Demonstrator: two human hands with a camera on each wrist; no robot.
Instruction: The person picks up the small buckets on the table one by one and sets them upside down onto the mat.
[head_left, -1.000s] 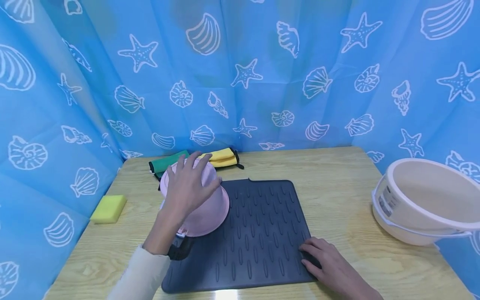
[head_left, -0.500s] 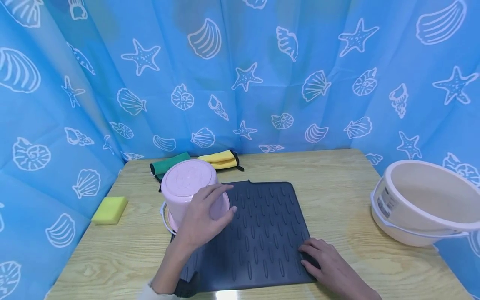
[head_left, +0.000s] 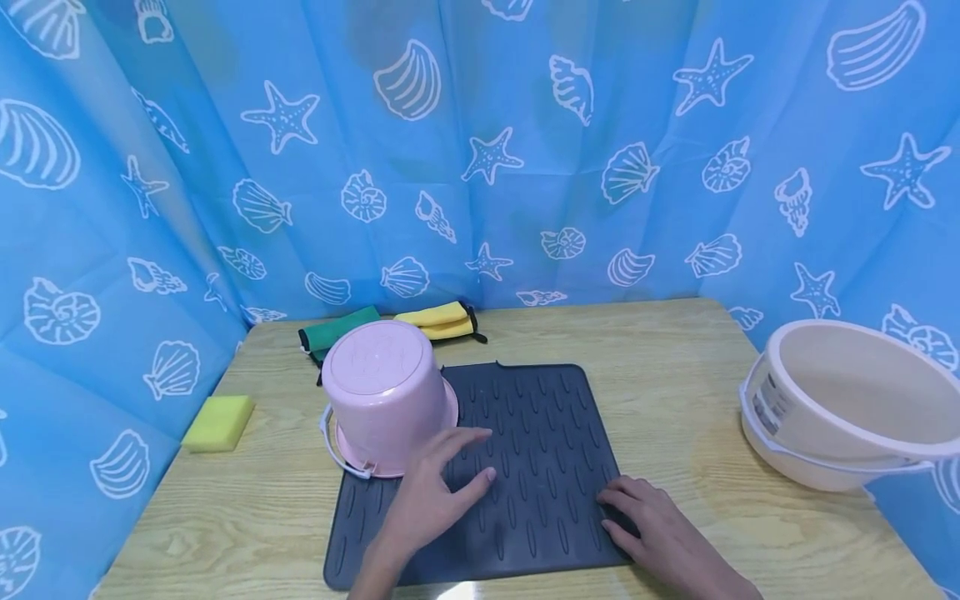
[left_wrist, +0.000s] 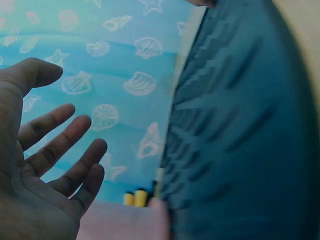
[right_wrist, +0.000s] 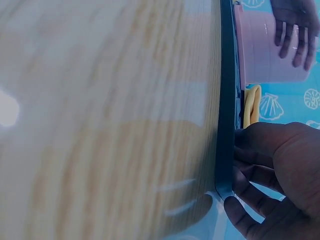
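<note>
A pink bucket [head_left: 386,392] stands upside down on the left part of a dark ridged mat [head_left: 532,442], its white handle [head_left: 337,454] hanging at the left. My left hand [head_left: 431,500] hovers over the mat just in front of the bucket, fingers spread and holding nothing. In the left wrist view that hand [left_wrist: 50,160] is loosely bent beside the mat. At the mat's right front edge, the fingers of my right hand [head_left: 652,525] rest on its surface. The right wrist view shows the right hand's fingertips [right_wrist: 242,135] against the mat's edge.
A cream bucket [head_left: 862,408] stands upright on the wooden table [head_left: 675,367] at the right. Green cloth [head_left: 341,327] and yellow cloth [head_left: 442,321] lie behind the pink bucket, and a yellow sponge [head_left: 217,423] at the left. A blue seashell curtain [head_left: 480,150] encloses the back and sides.
My left hand has come away from the pink bucket, moving towards me and to the right over the mat. The bucket and my right hand have stayed in place.
</note>
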